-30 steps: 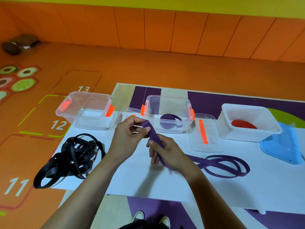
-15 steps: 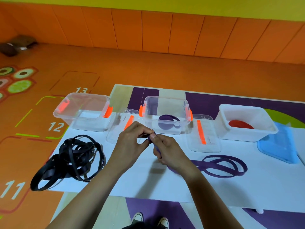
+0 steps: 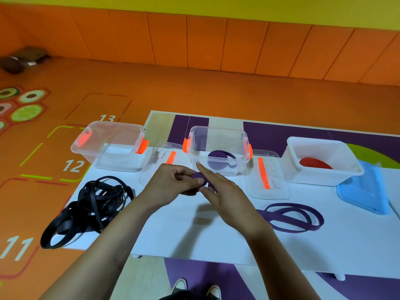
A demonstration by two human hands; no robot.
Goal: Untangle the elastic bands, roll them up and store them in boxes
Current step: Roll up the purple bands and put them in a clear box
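Observation:
My left hand (image 3: 166, 185) grips a small rolled start of the purple band (image 3: 197, 176) above the white table (image 3: 194, 239). My right hand (image 3: 227, 195) lies against that roll with straight fingers, the index finger pointing over it, and the band passes between its fingers. The band's loose loops (image 3: 292, 217) trail on the table to the right. A tangle of black bands (image 3: 91, 206) lies at the left edge. The middle clear box (image 3: 216, 129) holds a rolled purple band (image 3: 218, 161). In the white box (image 3: 320, 140) lies a red roll (image 3: 315, 163).
An empty clear box (image 3: 116, 125) with orange clips stands at the back left. Two clear lids (image 3: 266, 180) (image 3: 155, 167) lie beside the middle box, and a blue lid (image 3: 365, 189) lies at the right. The table's left edge overhangs the orange floor.
The purple end has been turned into a small roll in my left hand. My right hand's fingers have straightened, and the loose loops have drawn slightly closer.

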